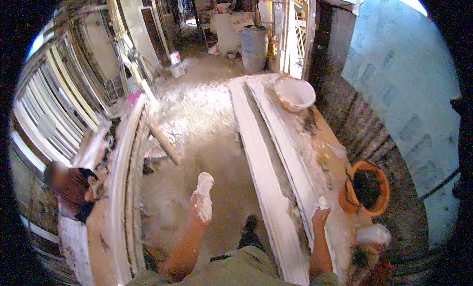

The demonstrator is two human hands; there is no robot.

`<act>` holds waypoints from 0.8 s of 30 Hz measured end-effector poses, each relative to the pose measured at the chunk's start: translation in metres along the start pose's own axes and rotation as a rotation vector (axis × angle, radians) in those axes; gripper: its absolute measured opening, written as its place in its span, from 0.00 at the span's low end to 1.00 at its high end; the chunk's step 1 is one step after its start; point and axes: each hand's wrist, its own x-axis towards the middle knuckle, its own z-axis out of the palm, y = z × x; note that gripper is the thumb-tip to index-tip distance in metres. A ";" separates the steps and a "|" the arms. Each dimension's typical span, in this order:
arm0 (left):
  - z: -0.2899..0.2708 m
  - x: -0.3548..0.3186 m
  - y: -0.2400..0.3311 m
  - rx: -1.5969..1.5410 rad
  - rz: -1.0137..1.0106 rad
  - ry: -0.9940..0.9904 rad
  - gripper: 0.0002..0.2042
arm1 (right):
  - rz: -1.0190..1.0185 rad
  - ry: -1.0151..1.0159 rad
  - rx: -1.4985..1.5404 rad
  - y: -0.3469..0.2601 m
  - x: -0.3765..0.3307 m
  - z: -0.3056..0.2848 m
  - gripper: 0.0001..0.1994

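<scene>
My left hand [201, 211] is closed round a long lump of wet white plaster [205, 185], held up over the floor left of the bench. What lies inside the lump, if anything, is hidden. My right hand [320, 217] is over the right side of the bench, its fingers closed around a small white plaster lump [322, 203]. Beneath and beside it run two long strips spread with white plaster, a wide left strip [263, 163] and a narrower right strip [284, 138], with a dark gap between them.
A white basin [295, 93] stands at the bench's far end. An orange bucket [383, 187] and a whitish container [373, 233] are at its right. A blue barrel [254, 47] stands further back. Left are a long moulding [120, 187], a wooden prop [163, 142] and another person [74, 190].
</scene>
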 end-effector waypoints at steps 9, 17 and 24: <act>0.092 0.191 0.062 -0.064 0.062 -0.098 0.14 | -0.585 -0.206 -0.297 -0.201 0.203 0.079 0.07; 0.123 0.387 0.065 0.168 0.275 -0.039 0.14 | -0.054 -0.120 0.774 -0.376 0.359 0.187 0.11; 0.165 0.618 0.098 0.165 -0.088 -0.087 0.13 | -0.025 -0.096 0.452 -0.501 0.507 0.270 0.10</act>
